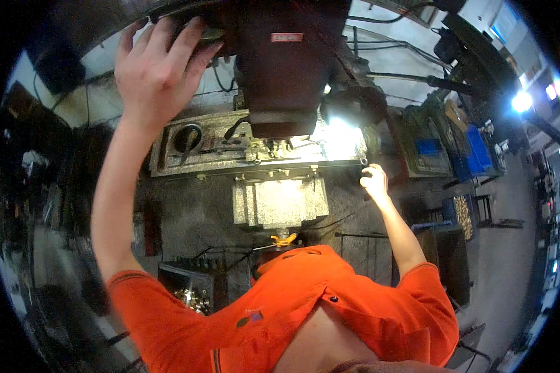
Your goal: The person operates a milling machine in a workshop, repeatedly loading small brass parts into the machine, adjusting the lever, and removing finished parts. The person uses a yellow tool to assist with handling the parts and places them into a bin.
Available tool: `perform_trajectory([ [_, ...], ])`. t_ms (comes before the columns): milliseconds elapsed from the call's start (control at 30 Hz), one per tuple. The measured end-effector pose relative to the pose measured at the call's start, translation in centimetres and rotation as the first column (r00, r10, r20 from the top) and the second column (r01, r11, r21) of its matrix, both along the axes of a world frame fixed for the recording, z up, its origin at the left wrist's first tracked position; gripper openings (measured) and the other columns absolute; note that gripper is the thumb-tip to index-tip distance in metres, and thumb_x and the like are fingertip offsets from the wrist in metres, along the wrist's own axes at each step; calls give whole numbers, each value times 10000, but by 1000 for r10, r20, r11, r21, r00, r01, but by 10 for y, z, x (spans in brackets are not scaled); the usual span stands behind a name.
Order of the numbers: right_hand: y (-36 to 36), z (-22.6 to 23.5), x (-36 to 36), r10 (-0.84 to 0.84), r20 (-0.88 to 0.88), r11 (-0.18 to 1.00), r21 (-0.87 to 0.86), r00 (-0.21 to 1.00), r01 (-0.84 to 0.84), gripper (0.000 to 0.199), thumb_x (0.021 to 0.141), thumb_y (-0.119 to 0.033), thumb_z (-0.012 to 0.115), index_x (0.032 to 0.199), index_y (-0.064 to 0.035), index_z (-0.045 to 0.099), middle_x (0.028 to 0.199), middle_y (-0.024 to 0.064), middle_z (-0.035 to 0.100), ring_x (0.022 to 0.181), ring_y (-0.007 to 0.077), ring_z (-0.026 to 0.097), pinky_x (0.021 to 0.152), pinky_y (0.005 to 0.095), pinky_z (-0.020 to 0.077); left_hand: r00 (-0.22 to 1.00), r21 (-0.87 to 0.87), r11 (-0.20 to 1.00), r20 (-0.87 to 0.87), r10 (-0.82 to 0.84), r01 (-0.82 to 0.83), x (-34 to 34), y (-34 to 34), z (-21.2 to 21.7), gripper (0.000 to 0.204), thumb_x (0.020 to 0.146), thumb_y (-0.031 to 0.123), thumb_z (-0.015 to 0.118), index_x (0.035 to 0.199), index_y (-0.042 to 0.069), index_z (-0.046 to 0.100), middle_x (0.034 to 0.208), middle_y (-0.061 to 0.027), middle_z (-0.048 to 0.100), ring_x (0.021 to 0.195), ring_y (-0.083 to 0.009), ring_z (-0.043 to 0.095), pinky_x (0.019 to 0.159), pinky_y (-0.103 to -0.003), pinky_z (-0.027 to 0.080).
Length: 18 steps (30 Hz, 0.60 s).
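My left hand (pixel 158 74) is raised high at the upper left, its fingers curled over a dark part of the milling machine's head (pixel 286 81). A rounded greenish piece (pixel 213 35) shows between thumb and forefinger; the fingertips are partly hidden, so what they grip is unclear. At the right end of the machine's long metal table (pixel 199 163), my right hand (pixel 374 181) is closed round a small crank handle (pixel 364 163). Small clamped parts (pixel 280 148) sit mid-table beneath the head, and a lamp's bright glare washes out the table's right part.
Below the table stands the bright metal knee (pixel 280 202), with an orange object (pixel 284 240) close to my body. A tray of shiny metal pieces (pixel 193 299) is at lower left. Blue bins (pixel 477 149) and a box of small brass-coloured parts (pixel 463 216) stand at right.
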State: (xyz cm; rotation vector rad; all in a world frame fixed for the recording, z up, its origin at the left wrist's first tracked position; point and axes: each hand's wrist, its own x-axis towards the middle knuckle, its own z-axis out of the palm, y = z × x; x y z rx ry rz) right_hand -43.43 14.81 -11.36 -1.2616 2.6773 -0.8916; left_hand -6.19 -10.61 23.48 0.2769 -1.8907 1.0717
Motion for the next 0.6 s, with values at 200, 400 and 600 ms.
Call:
perform_trajectory([
  [200, 60, -9, 23, -19, 72, 1000, -17, 997, 20, 233, 586, -202, 625, 777, -81, 679, 821, 130, 645, 779, 275, 625, 731, 329, 489, 974, -352, 926, 218, -64, 139, -7, -37, 19, 196, 744, 286, 661, 862, 138, 610, 792, -25, 630, 607, -161, 592, 581, -305, 460],
  [400, 105, 96, 36, 28, -82, 979, -200, 996, -43, 190, 612, -64, 576, 784, -35, 652, 813, 102, 646, 645, 211, 610, 614, 293, 485, 941, -240, 952, -232, -247, 190, -45, -37, -8, 119, 751, 211, 661, 814, 112, 641, 606, -27, 609, 480, -162, 564, 519, -258, 436],
  [600, 134, 345, 106, -90, -898, 930, -231, 430, -287, 324, 711, -201, 605, 1008, -73, 627, 1003, 125, 625, 888, 268, 598, 817, 391, 450, 925, -129, 981, -334, -182, 146, -28, -37, -17, 203, 709, 277, 719, 763, 87, 673, 691, -76, 650, 549, -235, 603, 527, -313, 474],
])
